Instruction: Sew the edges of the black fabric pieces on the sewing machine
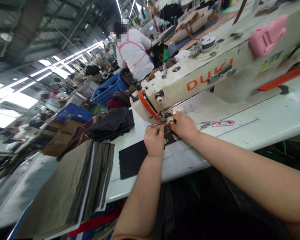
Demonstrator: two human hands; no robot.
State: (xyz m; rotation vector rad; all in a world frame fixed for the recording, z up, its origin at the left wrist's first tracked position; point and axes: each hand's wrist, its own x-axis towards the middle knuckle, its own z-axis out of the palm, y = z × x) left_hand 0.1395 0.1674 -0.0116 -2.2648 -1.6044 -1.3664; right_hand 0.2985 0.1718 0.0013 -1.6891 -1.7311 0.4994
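- Left hand pinched together; right hand's grip, couldn't tell.
- Past both hands stood the white metal sewing machine.
- Flat black cloth, beside left hand, seemed unfinished.

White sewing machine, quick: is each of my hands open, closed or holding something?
Left hand: closed, fingers curled at the white, orange-lettered sewing machine; anything pinched cannot be told.
Right hand: fingers bent, tips partly hidden; open, closed or holding cannot be told.

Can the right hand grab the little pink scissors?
Probably yes: the pink scissors lie near the right hand on the table, with nothing seen between, though that hand is busy at the sewing machine.
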